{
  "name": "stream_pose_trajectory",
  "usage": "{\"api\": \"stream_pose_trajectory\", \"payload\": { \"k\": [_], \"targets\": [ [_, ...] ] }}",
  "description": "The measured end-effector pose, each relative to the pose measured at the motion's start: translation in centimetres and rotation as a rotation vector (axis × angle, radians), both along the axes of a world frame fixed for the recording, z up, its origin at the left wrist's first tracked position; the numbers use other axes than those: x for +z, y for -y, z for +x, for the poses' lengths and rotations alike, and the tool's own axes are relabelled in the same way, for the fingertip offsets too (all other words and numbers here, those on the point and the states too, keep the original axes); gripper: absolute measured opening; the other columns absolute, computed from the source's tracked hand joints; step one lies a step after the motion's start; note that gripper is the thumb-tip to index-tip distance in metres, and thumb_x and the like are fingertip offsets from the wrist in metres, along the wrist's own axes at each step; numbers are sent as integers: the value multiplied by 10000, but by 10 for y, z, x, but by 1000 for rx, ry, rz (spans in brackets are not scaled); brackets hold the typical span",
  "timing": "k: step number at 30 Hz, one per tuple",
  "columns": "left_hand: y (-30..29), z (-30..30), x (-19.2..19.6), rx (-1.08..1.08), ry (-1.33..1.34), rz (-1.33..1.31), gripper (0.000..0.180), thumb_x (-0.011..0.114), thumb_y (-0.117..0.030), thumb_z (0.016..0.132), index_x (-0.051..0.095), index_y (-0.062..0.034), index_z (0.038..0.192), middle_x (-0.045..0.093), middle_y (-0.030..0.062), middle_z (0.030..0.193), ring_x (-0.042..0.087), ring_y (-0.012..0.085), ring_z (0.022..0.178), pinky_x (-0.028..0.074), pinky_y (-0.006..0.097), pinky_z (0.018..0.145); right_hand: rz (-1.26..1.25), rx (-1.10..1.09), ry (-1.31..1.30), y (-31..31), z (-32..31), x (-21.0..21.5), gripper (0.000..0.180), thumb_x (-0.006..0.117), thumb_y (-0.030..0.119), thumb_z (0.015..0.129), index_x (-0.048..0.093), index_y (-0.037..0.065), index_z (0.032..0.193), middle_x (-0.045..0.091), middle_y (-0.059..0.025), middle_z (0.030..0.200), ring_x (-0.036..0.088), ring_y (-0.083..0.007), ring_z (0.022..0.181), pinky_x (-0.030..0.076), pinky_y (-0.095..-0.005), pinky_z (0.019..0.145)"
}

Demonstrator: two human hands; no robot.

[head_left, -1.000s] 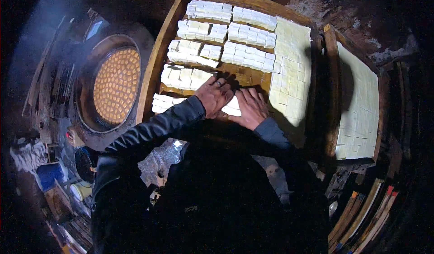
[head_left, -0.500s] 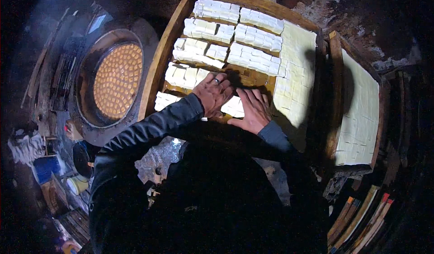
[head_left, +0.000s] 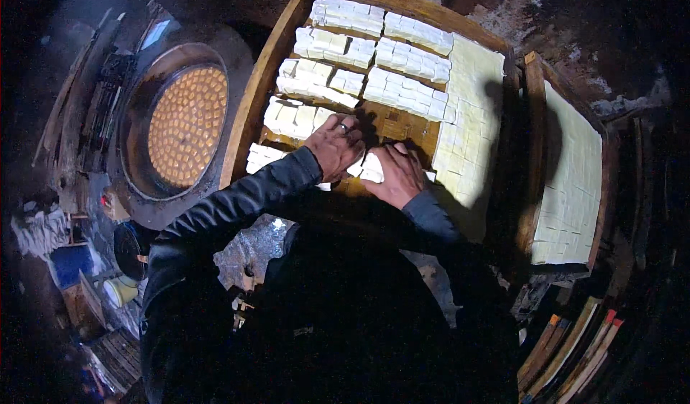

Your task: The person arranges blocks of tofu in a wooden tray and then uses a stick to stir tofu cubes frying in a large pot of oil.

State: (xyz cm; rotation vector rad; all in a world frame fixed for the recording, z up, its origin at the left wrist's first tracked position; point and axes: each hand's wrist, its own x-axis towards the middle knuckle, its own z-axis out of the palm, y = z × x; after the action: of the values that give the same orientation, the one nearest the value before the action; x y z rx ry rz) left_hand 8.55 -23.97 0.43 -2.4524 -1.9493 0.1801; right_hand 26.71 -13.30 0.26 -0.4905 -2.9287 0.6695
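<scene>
A wooden tray [head_left: 248, 95] holds rows of white tofu pieces [head_left: 338, 44], with an uncut-looking pale slab scored into squares [head_left: 471, 109] along its right side. My left hand [head_left: 336, 147], wearing a ring, is curled with its fingers against a small group of tofu pieces [head_left: 371, 168] near the tray's front. From the other side my right hand [head_left: 399, 174] closes its thumb and fingers around the same pieces. The fingertips of both hands are partly hidden. Beside my left hand lies another row of tofu [head_left: 295, 118].
On the left a large round pan [head_left: 129, 145] holds many browned pieces [head_left: 187, 127] in liquid. A second wooden tray [head_left: 535, 152] with scored tofu [head_left: 575, 167] stands to the right. Wooden sticks [head_left: 568, 346] lie lower right; a pale bucket [head_left: 121, 290] is lower left.
My right hand has gone from spread fingers over the tofu to a closed grip, drawing slightly left. The pieces between my hands now look lifted or tilted, baring more wood.
</scene>
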Motion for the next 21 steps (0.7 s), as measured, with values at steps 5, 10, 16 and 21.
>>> {"api": "stream_pose_trajectory", "payload": {
  "k": [5,10,16,21],
  "targets": [
    [1,4,18,-18,-19,-98,808,682,-552,695,473,-61,1302,475,104,1349,380,307,1283,276,453,1046,52,25,1,-1,7,23,867,799,390,638,427,42,1339,522,-160,1247,456,-324,1151,350,-449,964],
    [-5,4,4,-119,-38,-17,807,649,-579,692,499,-26,1260,535,145,1259,443,335,1216,285,470,1055,131,17,69,-21,53,31,933,820,398,608,399,44,1362,488,-148,1295,447,-321,1157,331,-448,994],
    [-13,10,-17,-193,-62,59,557,537,-380,815,508,-25,1242,532,166,1288,475,343,1198,284,475,1063,223,119,-7,-26,56,6,841,804,166,588,422,16,1322,519,-133,1241,497,-297,1095,405,-405,936],
    [-9,16,-2,-126,-11,10,442,417,-254,866,512,-39,1241,554,168,1259,501,314,1179,292,477,1056,328,93,-56,-27,58,0,549,635,134,745,495,20,1263,565,-120,1169,521,-276,1064,419,-390,921]
  ]
}}
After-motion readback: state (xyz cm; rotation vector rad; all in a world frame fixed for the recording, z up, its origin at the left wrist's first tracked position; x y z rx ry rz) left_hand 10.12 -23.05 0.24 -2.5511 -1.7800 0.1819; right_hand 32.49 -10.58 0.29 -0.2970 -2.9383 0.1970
